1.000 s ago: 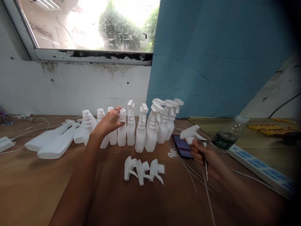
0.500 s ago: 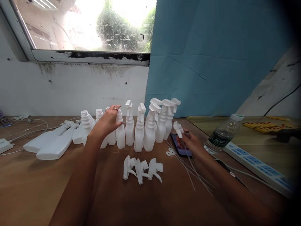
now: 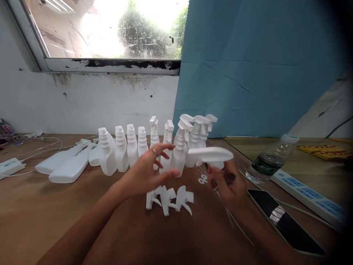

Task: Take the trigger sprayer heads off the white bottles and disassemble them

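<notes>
Trigger sprayer head (image 3: 211, 156) raised in my right hand (image 3: 227, 184), above the tabletop (image 3: 41, 217).

My right fingers are clamped on its neck; my left hand (image 3: 149, 171) hovers beside it, fingers apart, holding nothing. Just below lie 3 loose sprayer heads (image 3: 168, 197); behind stands the row of white bottles (image 3: 154, 147), 4 uncapped. To do this well, I'd keep the head level and steady it with both hands.

Matt white plastic trigger sprayer (image 3: 210, 156), smooth brown wooden table (image 3: 41, 213).
</notes>
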Motion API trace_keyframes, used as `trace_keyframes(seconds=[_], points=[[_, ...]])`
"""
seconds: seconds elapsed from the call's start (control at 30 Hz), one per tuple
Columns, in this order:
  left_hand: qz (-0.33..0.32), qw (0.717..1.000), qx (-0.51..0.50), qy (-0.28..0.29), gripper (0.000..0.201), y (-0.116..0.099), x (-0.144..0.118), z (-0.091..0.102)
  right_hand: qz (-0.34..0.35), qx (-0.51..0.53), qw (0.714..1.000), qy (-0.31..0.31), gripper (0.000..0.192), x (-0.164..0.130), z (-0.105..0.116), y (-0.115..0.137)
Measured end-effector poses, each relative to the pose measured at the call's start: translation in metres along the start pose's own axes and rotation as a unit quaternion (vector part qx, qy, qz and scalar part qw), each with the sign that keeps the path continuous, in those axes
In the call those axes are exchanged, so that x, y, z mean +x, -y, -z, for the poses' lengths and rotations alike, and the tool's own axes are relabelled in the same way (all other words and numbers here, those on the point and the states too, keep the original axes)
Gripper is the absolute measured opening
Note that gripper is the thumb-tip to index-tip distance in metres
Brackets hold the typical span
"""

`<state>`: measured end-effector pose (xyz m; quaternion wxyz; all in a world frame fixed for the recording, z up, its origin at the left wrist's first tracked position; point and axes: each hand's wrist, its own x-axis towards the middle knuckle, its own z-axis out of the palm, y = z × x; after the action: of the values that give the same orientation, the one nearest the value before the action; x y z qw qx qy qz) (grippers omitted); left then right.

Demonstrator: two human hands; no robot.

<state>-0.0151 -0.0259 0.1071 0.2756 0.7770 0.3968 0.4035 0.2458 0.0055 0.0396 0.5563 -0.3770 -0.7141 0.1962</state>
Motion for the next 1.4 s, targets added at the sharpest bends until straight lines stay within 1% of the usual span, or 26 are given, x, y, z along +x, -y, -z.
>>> trace_keyframes(seconds=[0.03, 0.07, 0.1, 0.13, 0.2, 0.23, 0.3, 0.37, 0.4, 0.47, 0.5, 0.53, 0.6, 0.63, 0.7, 0.73, 0.8, 0.9, 1.0, 1.07, 1.17, 1.2, 1.23, 1.27, 1.3, 1.4], points=[[0.025, 0.999, -0.043, 0.012, 0.062, 0.009, -0.008, -0.011, 0.045, -0.032, 0.998, 0.029, 0.01, -0.004, -0.006, 0.004], [0.038, 0.996, -0.078, 0.017, 0.067, 0.019, -0.016, -0.022, 0.09, -0.064, 0.991, 0.069, 0.012, -0.006, -0.012, 0.006], [0.04, 0.993, -0.108, 0.013, 0.068, 0.029, -0.024, -0.031, 0.133, -0.09, 0.98, 0.116, 0.02, -0.006, -0.019, 0.006], [0.037, 0.99, -0.135, 0.002, 0.065, 0.04, -0.031, -0.04, 0.173, -0.109, 0.965, 0.163, 0.029, -0.005, -0.026, 0.006], [0.055, 0.981, -0.185, -0.029, 0.05, 0.059, -0.041, -0.053, 0.239, -0.142, 0.93, 0.24, 0.042, 0.0, -0.04, 0.004], [0.076, 0.973, -0.214, -0.039, 0.044, 0.066, -0.044, -0.057, 0.263, -0.158, 0.915, 0.262, 0.044, 0.003, -0.046, 0.003], [0.125, 0.95, -0.284, -0.044, 0.039, 0.078, -0.046, -0.061, 0.276, -0.168, 0.906, 0.273, 0.044, 0.007, -0.053, 0.002], [0.163, 0.919, -0.356, -0.038, 0.037, 0.084, -0.045, -0.062, 0.256, -0.148, 0.919, 0.262, 0.045, 0.007, -0.052, 0.001], [0.175, 0.903, -0.392, -0.036, 0.035, 0.085, -0.044, -0.061, 0.228, -0.115, 0.935, 0.245, 0.044, 0.007, -0.05, -0.001], [0.186, 0.865, -0.464, -0.037, 0.031, 0.085, -0.044, -0.058, 0.14, -0.023, 0.971, 0.195, 0.037, 0.003, -0.044, -0.007], [0.189, 0.846, -0.497, -0.038, 0.03, 0.084, -0.044, -0.056, 0.086, 0.027, 0.981, 0.169, 0.035, 0.002, -0.042, -0.012], [0.189, 0.826, -0.53, -0.039, 0.028, 0.084, -0.044, -0.055, 0.035, 0.085, 0.984, 0.152, 0.038, 0.0, -0.04, -0.016], [0.198, 0.789, -0.58, -0.037, 0.025, 0.085, -0.044, -0.052, -0.045, 0.187, 0.97, 0.147, 0.043, -0.003, -0.039, -0.024], [0.206, 0.774, -0.598, -0.037, 0.025, 0.086, -0.044, -0.051, -0.065, 0.227, 0.959, 0.155, 0.041, -0.004, -0.04, -0.026], [0.228, 0.751, -0.619, -0.04, 0.033, 0.089, -0.044, -0.05, -0.084, 0.298, 0.933, 0.182, 0.032, -0.006, -0.042, -0.025], [0.24, 0.746, -0.62, -0.043, 0.036, 0.091, -0.044, -0.05, -0.08, 0.307, 0.927, 0.201, 0.03, -0.006, -0.043, -0.021], [0.26, 0.747, -0.61, -0.049, 0.04, 0.095, -0.043, -0.051, -0.063, 0.286, 0.925, 0.242, 0.025, -0.007, -0.045, -0.012], [0.268, 0.766, -0.582, -0.047, 0.045, 0.099, -0.043, -0.054, -0.01, 0.189, 0.944, 0.271, 0.018, -0.006, -0.046, 0.001], [0.262, 0.803, -0.533, -0.044, 0.05, 0.1, -0.044, -0.057, 0.051, 0.124, 0.961, 0.243, 0.022, -0.007, -0.049, 0.003], [0.259, 0.833, -0.485, -0.062, 0.05, 0.099, -0.044, -0.058, 0.116, 0.085, 0.965, 0.218, 0.026, -0.009, -0.052, -0.002], [0.258, 0.858, -0.434, -0.096, 0.049, 0.096, -0.044, -0.057, 0.251, 0.005, 0.948, 0.197, 0.032, -0.014, -0.056, -0.01], [0.258, 0.861, -0.427, -0.102, 0.049, 0.095, -0.044, -0.056, 0.284, -0.013, 0.939, 0.194, 0.034, -0.017, -0.058, -0.012], [0.258, 0.862, -0.422, -0.106, 0.048, 0.095, -0.044, -0.055, 0.3, -0.019, 0.934, 0.194, 0.034, -0.02, -0.059, -0.014], [0.258, 0.865, -0.416, -0.109, 0.048, 0.094, -0.044, -0.054, 0.293, -0.012, 0.936, 0.195, 0.033, -0.023, -0.06, -0.014], [0.258, 0.868, -0.409, -0.111, 0.048, 0.094, -0.045, -0.054, 0.263, 0.006, 0.946, 0.192, 0.03, -0.027, -0.062, -0.014], [0.258, 0.875, -0.398, -0.098, 0.047, 0.094, -0.046, -0.056, 0.103, 0.085, 0.976, 0.172, 0.017, -0.036, -0.067, -0.011]])
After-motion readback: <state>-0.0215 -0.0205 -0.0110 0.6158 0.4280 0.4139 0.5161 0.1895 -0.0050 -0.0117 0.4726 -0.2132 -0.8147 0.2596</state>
